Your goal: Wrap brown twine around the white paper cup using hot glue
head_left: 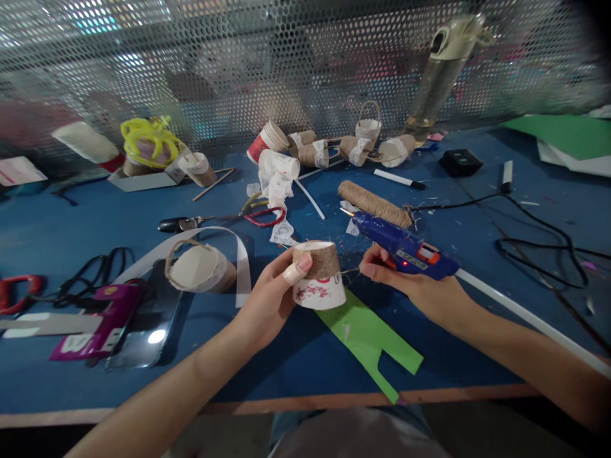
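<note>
My left hand (274, 296) is closed around a small paper cup (317, 294) with a red floral print. Brown twine (321, 261) wraps the cup's upper part, and a bandage-like strip circles my left thumb. From the cup a strand of twine runs right to my right hand (398, 273), whose fingertips pinch it. That same hand also holds a blue hot glue gun (394, 245), nozzle pointing up and left, with a long white glue stick (525, 318) coming out of its back. The roll of twine (375, 202) lies just beyond the gun.
Below the cup is a green cut sheet (367, 334). At left lie a twine-handled cup basket (200, 268), a phone (147, 331) and a purple glue gun (112, 312). Red-handled scissors (265, 216), stacked cups (268, 141) and a bottle (436, 86) stand or lie farther back. A black cable (539, 235) loops at right.
</note>
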`<action>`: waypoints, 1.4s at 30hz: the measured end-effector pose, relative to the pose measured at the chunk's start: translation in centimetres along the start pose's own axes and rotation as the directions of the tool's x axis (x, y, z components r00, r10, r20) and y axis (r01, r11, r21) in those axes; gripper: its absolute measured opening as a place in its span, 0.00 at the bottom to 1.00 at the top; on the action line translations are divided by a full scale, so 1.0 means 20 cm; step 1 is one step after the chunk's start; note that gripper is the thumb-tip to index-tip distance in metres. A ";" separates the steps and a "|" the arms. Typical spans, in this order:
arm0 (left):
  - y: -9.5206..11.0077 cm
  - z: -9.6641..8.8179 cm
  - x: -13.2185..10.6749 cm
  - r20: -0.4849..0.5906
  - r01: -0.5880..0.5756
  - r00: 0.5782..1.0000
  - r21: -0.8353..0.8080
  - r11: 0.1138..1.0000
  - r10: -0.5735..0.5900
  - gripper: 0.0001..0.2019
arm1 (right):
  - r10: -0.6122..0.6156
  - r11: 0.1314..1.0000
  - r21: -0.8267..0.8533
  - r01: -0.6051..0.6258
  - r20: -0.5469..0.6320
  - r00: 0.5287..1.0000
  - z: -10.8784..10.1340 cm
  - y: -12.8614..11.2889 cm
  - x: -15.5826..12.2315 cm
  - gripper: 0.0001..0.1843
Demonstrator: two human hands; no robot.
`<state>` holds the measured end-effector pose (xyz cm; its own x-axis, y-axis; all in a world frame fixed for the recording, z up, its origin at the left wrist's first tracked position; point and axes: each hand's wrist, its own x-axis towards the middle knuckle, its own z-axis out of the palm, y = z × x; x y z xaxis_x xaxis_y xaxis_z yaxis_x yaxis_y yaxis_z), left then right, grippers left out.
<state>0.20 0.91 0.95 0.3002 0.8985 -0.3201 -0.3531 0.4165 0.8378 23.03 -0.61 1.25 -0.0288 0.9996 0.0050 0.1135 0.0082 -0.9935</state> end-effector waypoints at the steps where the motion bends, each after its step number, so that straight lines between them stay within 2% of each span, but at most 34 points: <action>1: 0.00 0.00 0.00 0.000 0.005 1.000 0.000 1.000 -0.005 0.20 | 0.008 1.000 0.005 -0.008 0.006 1.000 0.00 0.00 0.00 0.13; 17: 0.01 0.00 -0.01 0.065 0.045 0.997 -0.003 0.999 -0.045 0.24 | 0.107 0.994 0.028 -0.108 0.030 0.994 0.01 -0.03 -0.01 0.13; 27: 0.00 -0.01 -0.01 0.093 0.036 0.995 0.011 0.999 -0.037 0.24 | 0.043 0.998 -0.036 -0.043 0.014 0.999 0.00 -0.01 -0.02 0.12; 32: -0.01 -0.01 -0.01 0.114 0.035 0.993 0.003 0.999 -0.035 0.24 | 0.106 0.992 0.062 -0.105 0.001 0.994 0.02 0.00 -0.03 0.17; 42: -0.03 -0.01 -0.01 0.153 0.019 0.988 -0.011 1.000 -0.017 0.23 | 0.134 0.989 0.069 -0.134 0.003 0.991 0.03 -0.01 -0.03 0.16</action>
<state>0.12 0.60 0.42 0.4385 0.8594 -0.2630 -0.3574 0.4352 0.8264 22.50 -1.13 1.31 -0.0162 0.9916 -0.1287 0.0473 -0.1278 -0.9907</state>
